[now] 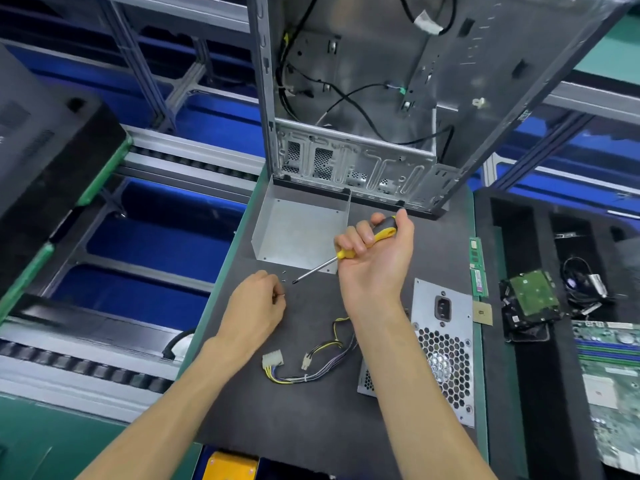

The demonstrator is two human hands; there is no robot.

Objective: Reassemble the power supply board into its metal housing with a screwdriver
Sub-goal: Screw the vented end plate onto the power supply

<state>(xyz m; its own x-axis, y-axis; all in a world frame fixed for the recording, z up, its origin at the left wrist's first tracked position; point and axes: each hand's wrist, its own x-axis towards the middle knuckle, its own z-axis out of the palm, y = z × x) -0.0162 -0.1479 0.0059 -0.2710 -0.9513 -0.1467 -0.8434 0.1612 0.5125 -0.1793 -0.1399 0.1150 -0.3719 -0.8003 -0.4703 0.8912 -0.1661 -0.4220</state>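
Note:
My right hand point(375, 251) grips a yellow and black screwdriver point(367, 239), its shaft slanting down-left with the tip point(295, 281) just above the dark mat. My left hand point(258, 306) rests on the mat, fingers curled, pinching a small screw point(283, 295) at its fingertips. Two more loose screws point(284, 276) lie near the screwdriver tip. A bent metal cover plate point(301, 230) lies behind my hands. The power supply housing point(446, 344), with honeycomb grille and power socket, sits at my right forearm. Its wire bundle with white connectors point(304, 362) trails left across the mat.
An open computer case point(363, 98) stands upright at the back of the mat point(311, 420). A RAM stick point(478, 266), a small chip point(482, 312), a hard drive point(533, 299) and a motherboard point(609, 382) lie right. Conveyor rails run left.

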